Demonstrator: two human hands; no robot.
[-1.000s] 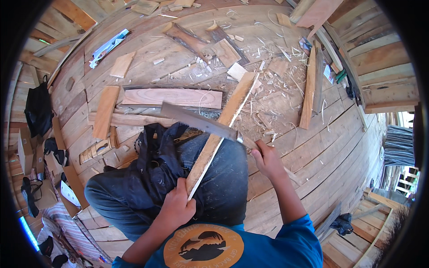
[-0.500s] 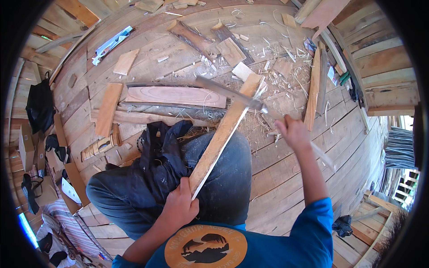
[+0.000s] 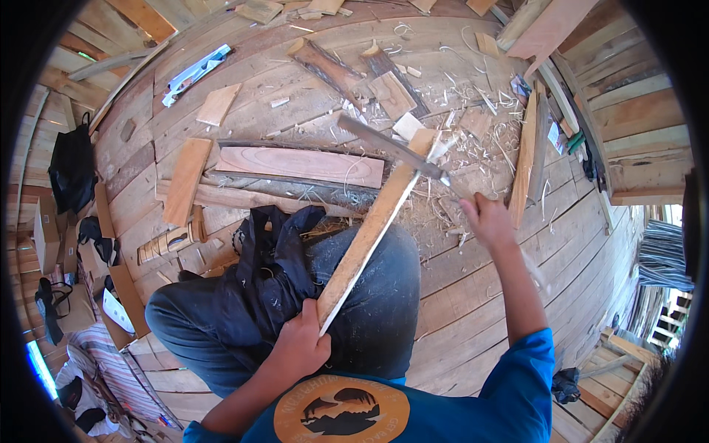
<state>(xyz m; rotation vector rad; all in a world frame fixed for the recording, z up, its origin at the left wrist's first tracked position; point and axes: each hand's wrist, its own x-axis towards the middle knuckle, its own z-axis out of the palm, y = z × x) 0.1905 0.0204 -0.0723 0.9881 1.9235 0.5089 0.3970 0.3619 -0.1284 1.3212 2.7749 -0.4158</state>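
My left hand [image 3: 301, 341] is closed round the near end of a long narrow wooden board [image 3: 362, 249]. The board slants up and away across my thigh, and its right edge shows pale, freshly cut wood. In my right hand [image 3: 489, 223] is the handle of a long-handled machete [image 3: 385, 142]. Its dark blade lies across the board near the far end, pointing up and left. Behind the hand the handle's rear end is blurred. Pale curled wood [image 3: 441, 148] stands at the board's edge beside the blade.
Shavings [image 3: 480, 155] litter the plank floor ahead. A pinkish board [image 3: 303, 165], an orange-brown board [image 3: 187, 181] and bark-edged wood pieces [image 3: 325, 68] lie around. Another long board [image 3: 526, 159] lies at the right. Cardboard boxes [image 3: 127, 299] and a black bag [image 3: 72, 168] stand at the left.
The view has shifted slightly, moving the scene a little right in the picture. The machete is still at the board's far part, and both hands keep their grip.
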